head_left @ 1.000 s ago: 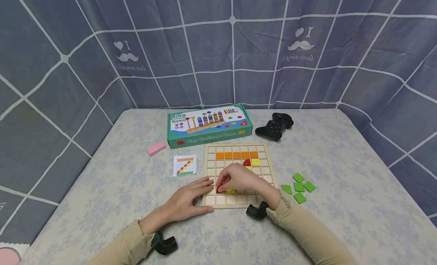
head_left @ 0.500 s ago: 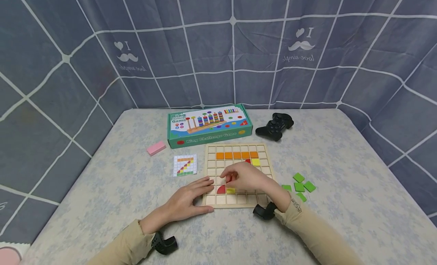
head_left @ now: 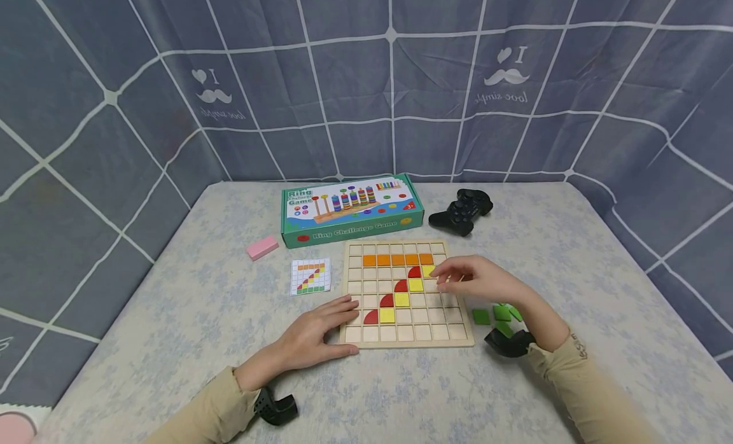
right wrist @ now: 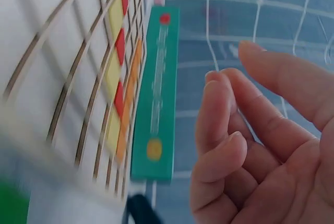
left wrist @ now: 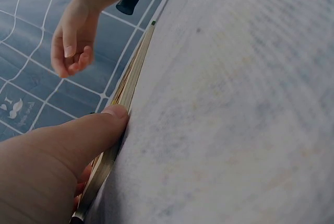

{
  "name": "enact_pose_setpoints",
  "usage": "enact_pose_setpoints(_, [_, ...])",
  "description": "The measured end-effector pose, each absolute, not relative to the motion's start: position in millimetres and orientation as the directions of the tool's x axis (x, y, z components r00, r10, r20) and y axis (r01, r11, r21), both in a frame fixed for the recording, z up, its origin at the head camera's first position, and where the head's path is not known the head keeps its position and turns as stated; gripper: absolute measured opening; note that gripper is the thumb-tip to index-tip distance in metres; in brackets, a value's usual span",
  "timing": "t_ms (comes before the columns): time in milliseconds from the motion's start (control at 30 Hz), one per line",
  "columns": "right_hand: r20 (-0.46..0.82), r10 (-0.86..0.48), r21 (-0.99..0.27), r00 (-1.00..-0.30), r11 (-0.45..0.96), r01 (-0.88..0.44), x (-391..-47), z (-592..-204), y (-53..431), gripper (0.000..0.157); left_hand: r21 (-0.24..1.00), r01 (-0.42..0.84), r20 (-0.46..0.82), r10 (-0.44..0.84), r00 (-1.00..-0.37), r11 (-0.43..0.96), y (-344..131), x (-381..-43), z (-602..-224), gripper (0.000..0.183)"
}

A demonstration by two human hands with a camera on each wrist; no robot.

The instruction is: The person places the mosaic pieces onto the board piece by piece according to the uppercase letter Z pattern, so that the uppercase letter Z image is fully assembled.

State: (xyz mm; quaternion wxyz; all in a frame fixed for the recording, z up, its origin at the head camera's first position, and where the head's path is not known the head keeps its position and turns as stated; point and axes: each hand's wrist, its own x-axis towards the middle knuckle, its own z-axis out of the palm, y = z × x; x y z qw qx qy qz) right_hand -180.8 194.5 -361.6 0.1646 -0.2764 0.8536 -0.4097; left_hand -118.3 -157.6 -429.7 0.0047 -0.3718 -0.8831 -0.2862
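Note:
My left hand (head_left: 312,333) lies at the left edge of a wooden grid board (head_left: 429,333), its fingers extended and touching the frame; the left wrist view has its thumb against the board's side (left wrist: 136,72). Over the board's right edge hovers my right hand (head_left: 483,280), fingers loosely bent; the right wrist view finds nothing in its fingers (right wrist: 216,112). On the board, orange squares (head_left: 397,260) form a row near the top. Red quarter-circle tiles (head_left: 371,317) and yellow square tiles (head_left: 402,299) step diagonally downward to the left.
Several green square tiles (head_left: 481,316) lie right of the board, some hidden by the right wrist. A pattern card (head_left: 310,277) and a pink block (head_left: 262,248) are at left. Behind stand a Ring Challenge Game box (head_left: 352,224) and a black game controller (head_left: 460,212).
My right hand let go of a red quarter-circle tile in the lower left of the grid, then moved right and away to the board's right edge. The left hand stayed put.

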Motion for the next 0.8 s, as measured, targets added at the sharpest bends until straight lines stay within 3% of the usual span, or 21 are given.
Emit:
enact_pose_setpoints(333, [-0.030, -0.502, -0.858, -0.865, 0.456, -0.235, -180.9, -368.0, 253.9, 0.031, 0.502, 0.655, 0.213, 0.653, -0.727, 0.565, -158.0, -118.4, -429.7, 0.067])
enact_pose_setpoints(800, [-0.186, -0.531, -0.862, -0.827, 0.491, -0.122, -194.7, -389.3, 288.0, 0.039, 0.507, 0.647, 0.204, 0.650, -0.732, 0.570, -156.9, -117.7, -428.7, 0.066])
